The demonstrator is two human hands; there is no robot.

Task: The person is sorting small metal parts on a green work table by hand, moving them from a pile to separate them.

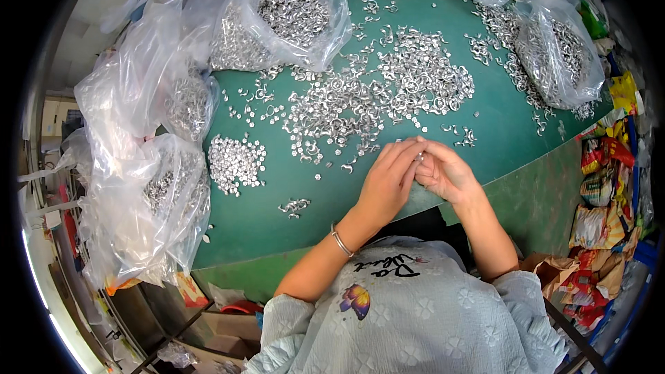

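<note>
Both my hands meet over the near edge of the green table (332, 211). My left hand (391, 179) has its fingers together, reaching over toward the right one. My right hand (447, 172) is curled, its fingertips against the left's. Between the fingertips shows a tiny silvery metal piece (420, 156), too small to make out fully. Just beyond my hands spreads a loose heap of small curved silvery metal parts (339, 111). Farther right lies a second heap of ring-like metal parts (429, 73). A pile of small round metal pieces (237, 165) sits to the left.
Clear plastic bags (287, 17) full of metal parts stand at the back and down the left side. Another filled bag (561, 62) rests at the far right. A small cluster of parts (295, 207) lies near the front edge. Colourful packages (599, 187) line the right.
</note>
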